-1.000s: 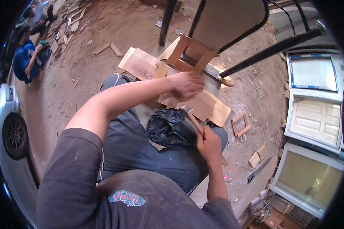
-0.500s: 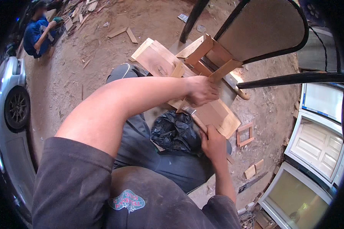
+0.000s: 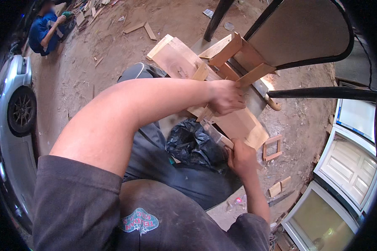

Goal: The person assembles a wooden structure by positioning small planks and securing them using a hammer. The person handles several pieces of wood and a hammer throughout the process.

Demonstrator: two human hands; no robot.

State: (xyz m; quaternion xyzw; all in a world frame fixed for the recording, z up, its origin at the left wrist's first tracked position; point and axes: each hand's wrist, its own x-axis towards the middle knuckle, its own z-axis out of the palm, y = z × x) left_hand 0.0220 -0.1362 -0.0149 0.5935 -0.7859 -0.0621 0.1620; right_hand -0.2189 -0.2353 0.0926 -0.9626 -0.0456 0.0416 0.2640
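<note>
My left hand (image 3: pixel 227 98) is closed over narrow wooden strips (image 3: pixel 200 72), pressing them against a wide wooden board (image 3: pixel 180 62); its fingers largely hide the grip. Nearer to me, my right hand (image 3: pixel 241 158) wraps round the handle of what looks like a hammer (image 3: pixel 222 139), wooden-handled with a shiny metal end. That end is smeared by motion beside the board's near edge. Just beyond my left hand stands an assembly of joined wooden slats (image 3: pixel 227 52). A wooden-handled blade (image 3: pixel 273 103) lies by it.
A crumpled black plastic bag (image 3: pixel 192 142) rests at my lap. A black-framed chair (image 3: pixel 301 33) stands ahead right. On the dirt floor lies a small wooden frame (image 3: pixel 272 147). White panelled doors (image 3: pixel 349 154) lean at right. A car (image 3: pixel 14 138) and a person in blue (image 3: pixel 46 31) are left.
My right hand and the hammer have shifted slightly right and down, the metal end now blurred. My left hand keeps its place on the wood. The whole view has drifted a little.
</note>
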